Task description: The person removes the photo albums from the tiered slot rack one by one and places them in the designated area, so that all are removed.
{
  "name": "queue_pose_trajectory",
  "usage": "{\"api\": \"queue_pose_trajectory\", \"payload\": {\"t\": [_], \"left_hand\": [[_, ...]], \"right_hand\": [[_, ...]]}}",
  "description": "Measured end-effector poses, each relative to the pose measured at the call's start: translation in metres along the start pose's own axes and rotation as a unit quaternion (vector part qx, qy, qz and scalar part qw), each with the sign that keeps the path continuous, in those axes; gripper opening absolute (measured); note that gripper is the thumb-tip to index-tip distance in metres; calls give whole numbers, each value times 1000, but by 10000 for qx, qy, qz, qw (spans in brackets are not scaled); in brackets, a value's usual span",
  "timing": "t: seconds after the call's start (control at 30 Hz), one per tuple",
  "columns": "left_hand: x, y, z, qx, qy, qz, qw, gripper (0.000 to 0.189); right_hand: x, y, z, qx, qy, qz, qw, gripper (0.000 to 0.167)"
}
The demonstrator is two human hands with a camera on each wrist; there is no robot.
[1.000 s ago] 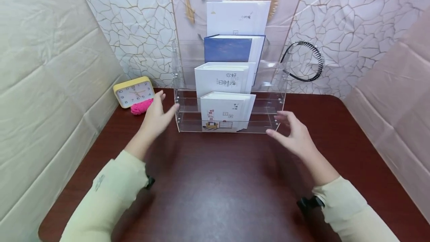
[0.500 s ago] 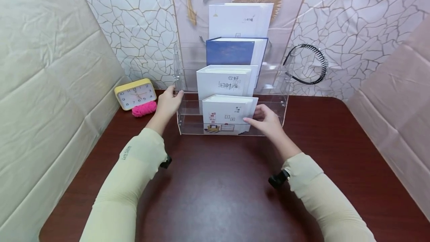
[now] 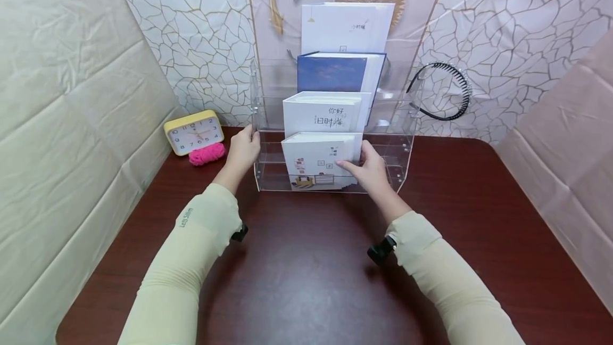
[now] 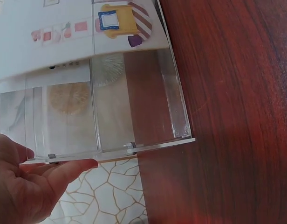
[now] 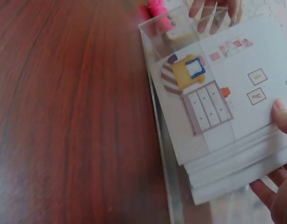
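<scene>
A clear acrylic book rack [image 3: 278, 184] stands on the table with white and blue books in its tiers. My left hand [image 3: 243, 149] holds the rack's left side panel. In the left wrist view, the thumb is inside the panel and the fingers [image 4: 71, 175] are outside. My right hand [image 3: 372, 166] grips the right edge of the front white book [image 3: 311, 156]. Its thumb lies on the cover and its fingers go behind. In the right wrist view this book [image 5: 246, 107] leans in the lowest tier, its bottom behind the clear front strip.
Behind the front book stand another white book [image 3: 306, 113], a blue-covered book [image 3: 330, 72] and a taller white book [image 3: 335, 25]. Left of the rack are a yellow clock [image 3: 195, 134] and pink yarn [image 3: 207, 154]. A black headband [image 3: 465, 97] hangs at the rack's right side.
Both hands have come inward: the left onto the rack's side panel, the right from beside the rack onto the front book. That book's top has tilted left and lifted slightly.
</scene>
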State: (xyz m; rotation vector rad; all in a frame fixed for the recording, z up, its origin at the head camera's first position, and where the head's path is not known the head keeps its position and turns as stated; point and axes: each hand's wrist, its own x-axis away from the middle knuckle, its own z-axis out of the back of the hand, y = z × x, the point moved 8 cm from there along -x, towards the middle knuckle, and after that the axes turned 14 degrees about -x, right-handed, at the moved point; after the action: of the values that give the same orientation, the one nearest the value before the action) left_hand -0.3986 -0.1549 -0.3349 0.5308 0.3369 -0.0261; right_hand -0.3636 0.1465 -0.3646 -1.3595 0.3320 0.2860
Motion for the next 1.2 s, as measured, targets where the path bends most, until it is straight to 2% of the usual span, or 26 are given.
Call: {"api": "queue_pose_trajectory", "payload": {"t": [0.17, 0.27, 0.43, 0.67, 0.77, 0.9, 1.07, 1.17, 1.2], "left_hand": [[-2, 5, -3, 37, -64, -68, 9999, 20], [-3, 9, -9, 28, -198, -78, 9998, 22], [-2, 14, -17, 24, -254, -114, 9996, 26], [-2, 20, -16, 11, -264, -164, 9995, 29], [-3, 19, -13, -9, -240, -154, 9996, 29], [-4, 15, -9, -70, -216, -99, 9997, 28], [-3, 11, -6, -71, -232, -62, 9997, 26], [-1, 7, -5, -83, -218, -23, 9997, 25], [-1, 6, -4, -77, -213, -6, 9997, 24]], "right_hand": [[-6, -27, -13, 636, -240, 709, 9952, 48], [-6, -36, -17, 625, -320, 1020, 9923, 45], [-2, -34, -13, -111, -297, 1067, 9938, 41], [-2, -70, 12, -1102, 48, 842, 9903, 37], [-7, -81, 25, -1467, 121, 822, 9857, 33], [-14, -83, 42, -1947, 198, 807, 9773, 32], [-14, -90, 62, -2306, 381, 839, 9687, 33], [-10, -103, 74, -2630, 476, 997, 9584, 34], [-9, -109, 79, -2807, 531, 1086, 9522, 34]]}}
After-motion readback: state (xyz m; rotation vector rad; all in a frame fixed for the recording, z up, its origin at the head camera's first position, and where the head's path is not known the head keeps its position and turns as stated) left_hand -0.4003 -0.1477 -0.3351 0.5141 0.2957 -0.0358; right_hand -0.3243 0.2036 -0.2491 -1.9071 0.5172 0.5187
